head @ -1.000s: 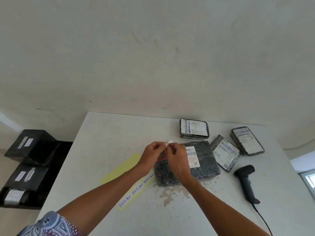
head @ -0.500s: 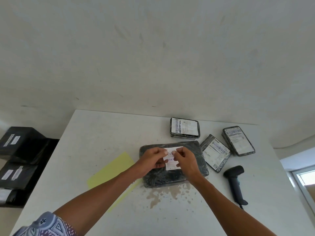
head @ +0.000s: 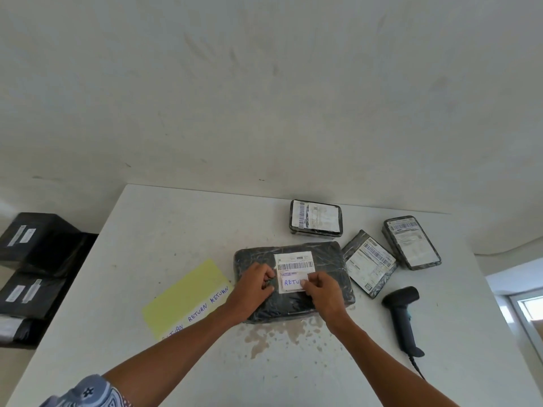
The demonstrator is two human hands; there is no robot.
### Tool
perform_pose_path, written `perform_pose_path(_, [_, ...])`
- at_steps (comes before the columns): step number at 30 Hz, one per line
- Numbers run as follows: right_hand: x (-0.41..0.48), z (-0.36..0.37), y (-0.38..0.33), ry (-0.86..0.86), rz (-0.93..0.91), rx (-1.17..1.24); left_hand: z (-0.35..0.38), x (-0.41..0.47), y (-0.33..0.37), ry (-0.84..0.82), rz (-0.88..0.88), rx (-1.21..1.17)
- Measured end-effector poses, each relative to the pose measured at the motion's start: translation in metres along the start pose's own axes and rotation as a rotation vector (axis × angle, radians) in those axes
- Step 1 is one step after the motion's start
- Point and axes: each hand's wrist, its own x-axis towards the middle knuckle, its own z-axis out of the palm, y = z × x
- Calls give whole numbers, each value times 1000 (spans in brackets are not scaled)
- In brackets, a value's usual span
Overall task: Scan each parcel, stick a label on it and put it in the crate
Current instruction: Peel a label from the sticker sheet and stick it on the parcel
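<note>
Presently, left hand and right hand pinch opposite ends of the RETURN label's long axis, seemingly flat on the parcel beneath.

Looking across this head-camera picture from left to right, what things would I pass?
black parcels stacked beside the table → yellow sheet → large black parcel, where the left hand and right hand hold a RETURN label → tilted small parcel → barcode scanner
</note>
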Motion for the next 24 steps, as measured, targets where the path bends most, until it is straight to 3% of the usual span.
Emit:
perform_pose_path(7, [1, 4, 2, 40, -8, -53, 9, -9, -4, 18, 162, 267])
perform_pose_path(12, [-3, 4, 2, 81, -8, -111, 18, -10, 2, 71, 29, 170])
perform_pose_path(21, [-2, 5, 0, 96, -11, -109, 20, -10, 2, 80, 90, 267])
perform_pose_path(24, [-1, 7, 0, 96, -21, -141, 19, -10, -2, 14, 147, 351])
